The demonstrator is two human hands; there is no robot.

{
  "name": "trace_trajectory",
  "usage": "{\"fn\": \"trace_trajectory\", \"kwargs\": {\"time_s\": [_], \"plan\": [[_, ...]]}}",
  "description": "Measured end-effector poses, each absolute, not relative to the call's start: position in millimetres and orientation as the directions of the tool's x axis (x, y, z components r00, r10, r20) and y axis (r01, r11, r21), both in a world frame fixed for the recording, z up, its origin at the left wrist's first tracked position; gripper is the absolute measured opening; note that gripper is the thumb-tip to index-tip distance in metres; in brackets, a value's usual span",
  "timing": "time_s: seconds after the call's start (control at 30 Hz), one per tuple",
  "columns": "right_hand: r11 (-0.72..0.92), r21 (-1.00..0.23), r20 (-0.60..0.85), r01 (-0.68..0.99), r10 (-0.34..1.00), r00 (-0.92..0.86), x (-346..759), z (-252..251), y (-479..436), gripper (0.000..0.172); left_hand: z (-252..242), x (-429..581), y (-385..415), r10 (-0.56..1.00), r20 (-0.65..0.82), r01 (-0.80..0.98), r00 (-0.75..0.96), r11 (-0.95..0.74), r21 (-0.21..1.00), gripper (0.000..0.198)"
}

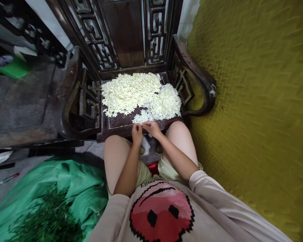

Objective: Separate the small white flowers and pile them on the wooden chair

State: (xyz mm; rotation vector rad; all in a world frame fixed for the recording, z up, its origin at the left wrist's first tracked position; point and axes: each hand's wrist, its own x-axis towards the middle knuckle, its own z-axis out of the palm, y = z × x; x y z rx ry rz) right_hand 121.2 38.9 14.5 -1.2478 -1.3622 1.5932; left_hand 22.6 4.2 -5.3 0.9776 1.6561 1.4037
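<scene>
My left hand [137,133] is at the front edge of the wooden seat, thumb and fingers pinched together. My right hand [152,128] meets it from the right, its fingers also pinched, and the fingertips of both nearly touch. Whatever is between them is too small to make out. Just beyond the fingertips lies a small cluster of white flowers [142,116]. It joins a rounded heap of white flowers [166,102] on the right of the seat. A wider, yellowish-white spread of flowers [130,92] covers the back and left.
The dark carved wooden chair [131,40] has curved arms at both sides. A yellow textured sheet [249,111] rises on the right. On a wooden surface at left sits a green container [13,67]. A green sack [87,181] with leafy stems [49,218] lies at lower left.
</scene>
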Motion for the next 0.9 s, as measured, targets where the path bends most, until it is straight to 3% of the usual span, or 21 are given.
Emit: {"fn": "trace_trajectory", "kwargs": {"time_s": [0.27,0.43,0.53,0.73,0.9], "plan": [[-0.2,-0.97,-0.228,0.138,0.944,-0.24,120.6,15.1,37.8,0.023,-4.5,23.7,6.4,0.858,-0.179,-0.077,-0.481,0.163,0.984,0.022],[-0.25,-0.967,-0.253,0.047,0.921,-0.297,117.8,19.8,35.2,0.026,5.8,17.9,3.4,0.889,-0.017,0.144,-0.458,0.093,0.985,0.019],[-0.244,-0.97,-0.237,0.018,0.918,-0.317,118.4,18.9,33.7,0.033,7.4,19.3,2.5,0.891,-0.003,0.189,-0.454,0.099,0.977,0.018],[-0.039,-0.966,-0.127,0.257,0.934,-0.335,126.8,14.1,34.6,0.034,3.6,22.1,3.7,0.899,-0.014,0.2,-0.438,0.112,0.973,0.015],[0.054,-0.914,-0.07,0.403,0.955,-0.287,121.2,18.8,28.7,0.033,-5.9,26.1,5.0,0.87,-0.126,0.052,-0.476,0.171,0.984,0.02]]}}
